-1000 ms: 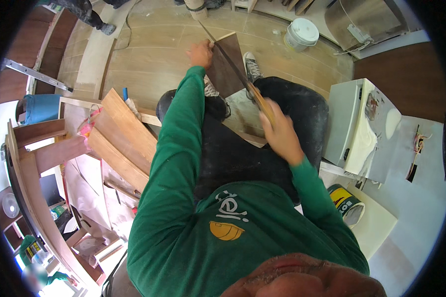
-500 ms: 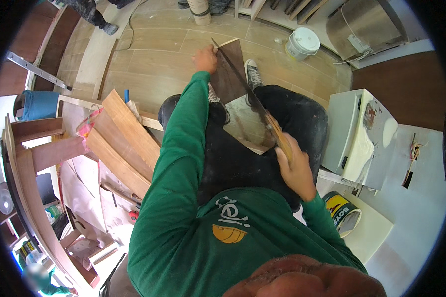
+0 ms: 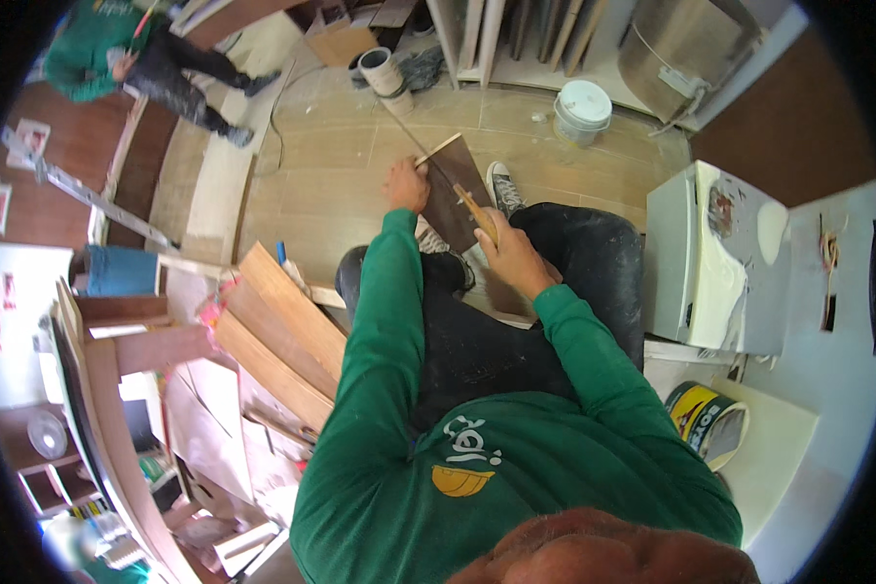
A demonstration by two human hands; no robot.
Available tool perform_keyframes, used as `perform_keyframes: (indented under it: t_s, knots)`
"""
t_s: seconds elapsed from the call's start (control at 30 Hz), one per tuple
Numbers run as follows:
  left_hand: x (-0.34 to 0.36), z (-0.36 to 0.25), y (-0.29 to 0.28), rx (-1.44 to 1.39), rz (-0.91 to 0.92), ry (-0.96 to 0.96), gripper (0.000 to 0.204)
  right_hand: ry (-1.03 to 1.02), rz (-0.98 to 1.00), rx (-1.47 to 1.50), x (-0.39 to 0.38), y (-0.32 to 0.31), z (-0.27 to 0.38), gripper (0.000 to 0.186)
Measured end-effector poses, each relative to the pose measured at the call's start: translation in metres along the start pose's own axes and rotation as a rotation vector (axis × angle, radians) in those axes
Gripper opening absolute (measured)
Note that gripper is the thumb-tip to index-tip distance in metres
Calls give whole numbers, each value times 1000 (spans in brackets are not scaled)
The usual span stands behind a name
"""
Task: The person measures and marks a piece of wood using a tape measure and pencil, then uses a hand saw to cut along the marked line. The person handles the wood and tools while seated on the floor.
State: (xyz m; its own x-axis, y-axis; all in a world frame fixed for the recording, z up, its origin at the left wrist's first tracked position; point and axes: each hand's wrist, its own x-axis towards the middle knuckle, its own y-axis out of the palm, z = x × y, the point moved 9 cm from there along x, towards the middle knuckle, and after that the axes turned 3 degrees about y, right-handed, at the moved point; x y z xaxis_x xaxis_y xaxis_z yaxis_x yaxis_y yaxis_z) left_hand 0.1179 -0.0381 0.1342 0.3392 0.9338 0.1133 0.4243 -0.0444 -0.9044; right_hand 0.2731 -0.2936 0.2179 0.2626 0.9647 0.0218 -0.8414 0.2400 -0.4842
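In my right hand [image 3: 518,259] is the wooden handle of a handsaw [image 3: 478,216], fingers wrapped round it. The thin blade runs forward and left across a dark brown board [image 3: 450,216], its tip past the board's far edge. My left hand [image 3: 408,184] grips the board's far left edge, close beside the blade. The board lies slanted between my legs, over one shoe. A lighter brown surface shows below it, between my thighs, partly hidden by my right hand.
Long wooden planks [image 3: 282,326] lean at my left. A white lidded bucket [image 3: 583,110] stands ahead right, near a grey cabinet [image 3: 715,258]. A yellow-black can [image 3: 703,419] lies by my right elbow. Another person [image 3: 156,68] stands far left, beside a metal level [image 3: 97,195].
My right hand has pushed the saw forward and left, so more blade reaches beyond the board. My left hand stays on the board. The view has tilted up, showing more of the other person.
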Motion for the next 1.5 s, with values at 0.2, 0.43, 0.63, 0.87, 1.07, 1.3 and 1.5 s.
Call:
perform_keyframes:
  t_s: [0.2,0.43,0.63,0.87,1.07,1.3,1.5]
  knots:
    - [-58,-7,-82,18,28,176,49,109,63,23,-3,-7,-8,49]
    - [-120,5,-48,253,567,124,49,175,128,63,6,-5,-18,54]
    - [-102,3,-31,144,606,7,53,160,131,105,8,-4,-27,56]
    - [-107,-8,-12,223,708,55,53,112,138,114,10,-7,-27,61]
    - [-117,-47,13,36,729,164,49,108,149,101,11,2,-27,59]
    - [-177,-18,85,167,980,265,53,84,161,111,10,12,-19,57]
    - [-160,-43,74,106,857,302,53,115,201,98,12,13,-16,60]
